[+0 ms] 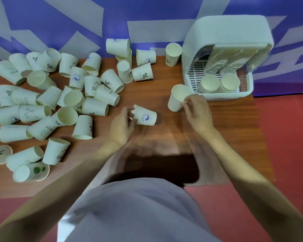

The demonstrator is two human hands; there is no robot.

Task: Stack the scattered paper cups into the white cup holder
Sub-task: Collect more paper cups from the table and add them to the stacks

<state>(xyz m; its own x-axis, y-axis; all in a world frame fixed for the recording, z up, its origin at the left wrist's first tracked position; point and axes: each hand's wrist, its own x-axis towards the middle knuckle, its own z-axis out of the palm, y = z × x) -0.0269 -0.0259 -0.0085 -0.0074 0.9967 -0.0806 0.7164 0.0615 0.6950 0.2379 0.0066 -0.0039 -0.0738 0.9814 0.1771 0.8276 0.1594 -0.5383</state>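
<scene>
White plastic cup holder (222,49): two cup stacks inside. Just before it, right hand (198,112) fingers pinch a plain paper cup (177,98); left hand (122,124) fingers grip a whale-logo cup (145,117).

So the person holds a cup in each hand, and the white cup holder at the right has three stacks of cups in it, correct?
Not quite. The head view shows two stacks of cups in the white cup holder, not three. The rest holds: the left hand grips a whale-print cup and the right hand a plain cup.

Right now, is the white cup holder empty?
No, the white cup holder already holds two stacks of paper cups side by side.
</scene>
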